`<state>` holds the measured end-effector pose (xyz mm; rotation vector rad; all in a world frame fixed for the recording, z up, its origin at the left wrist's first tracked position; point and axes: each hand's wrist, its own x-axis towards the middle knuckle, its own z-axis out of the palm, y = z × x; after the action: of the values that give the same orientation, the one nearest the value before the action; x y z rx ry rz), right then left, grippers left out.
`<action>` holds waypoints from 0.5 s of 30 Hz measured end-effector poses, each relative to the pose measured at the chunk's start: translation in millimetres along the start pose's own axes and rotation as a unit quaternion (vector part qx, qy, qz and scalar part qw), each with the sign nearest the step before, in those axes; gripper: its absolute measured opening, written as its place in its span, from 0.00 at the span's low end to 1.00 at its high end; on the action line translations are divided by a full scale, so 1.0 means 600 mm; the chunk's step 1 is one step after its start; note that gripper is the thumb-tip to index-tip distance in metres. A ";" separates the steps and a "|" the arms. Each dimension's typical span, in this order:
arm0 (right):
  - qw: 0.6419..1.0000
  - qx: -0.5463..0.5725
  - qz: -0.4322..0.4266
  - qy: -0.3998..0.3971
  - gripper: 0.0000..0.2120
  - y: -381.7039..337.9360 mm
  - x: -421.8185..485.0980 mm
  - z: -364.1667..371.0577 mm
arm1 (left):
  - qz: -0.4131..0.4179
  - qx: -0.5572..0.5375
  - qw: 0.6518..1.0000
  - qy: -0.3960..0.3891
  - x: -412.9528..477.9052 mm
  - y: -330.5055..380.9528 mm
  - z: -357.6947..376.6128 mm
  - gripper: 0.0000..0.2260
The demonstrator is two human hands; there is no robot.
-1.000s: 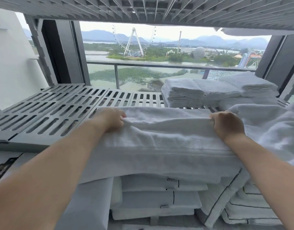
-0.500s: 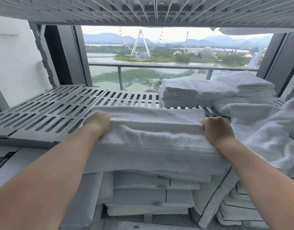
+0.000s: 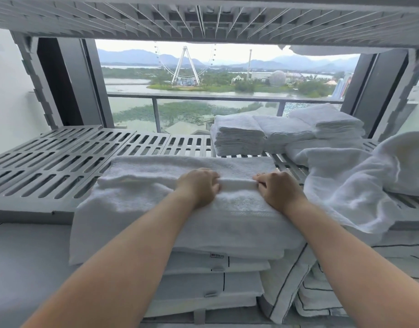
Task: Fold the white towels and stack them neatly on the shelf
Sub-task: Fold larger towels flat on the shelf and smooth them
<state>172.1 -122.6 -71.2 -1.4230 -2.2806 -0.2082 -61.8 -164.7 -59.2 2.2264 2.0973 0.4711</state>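
Hands shifted from ends to middle of white towel (image 3: 144, 204) | left hand (image 3: 199, 185): fold ridge gripped, fingers curled | right hand (image 3: 278, 189): same ridge pinched | towel draped over shelf (image 3: 61, 166) front edge

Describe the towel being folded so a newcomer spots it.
Find the grey slatted shelf by the window. At its front lies a half-folded white towel. Unlike the folded stacks behind and the crumpled towel at right, the left hand and right hand grip it.
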 end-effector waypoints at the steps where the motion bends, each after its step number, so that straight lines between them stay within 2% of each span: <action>1: 1.000 -0.002 -0.002 -0.001 0.12 0.001 -0.001 0.000 | -0.001 -0.002 1.000 0.012 0.001 -0.001 0.006 0.16; 5: 1.000 0.004 0.011 -0.003 0.12 0.004 -0.005 0.003 | -0.030 -0.024 0.998 0.040 0.002 -0.014 0.013 0.13; 11: 0.992 0.018 0.024 -0.126 0.20 0.005 -0.004 0.016 | -0.030 0.057 0.996 -0.054 -0.013 0.002 0.022 0.23; 15: 0.987 0.040 0.027 -0.151 0.25 0.002 -0.007 0.016 | -0.094 0.076 0.991 -0.062 -0.045 0.013 0.020 0.27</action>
<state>171.9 -122.4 -81.6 -1.5610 -2.4518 0.1227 -51.9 -189.7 -74.0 2.0410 2.3166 0.1620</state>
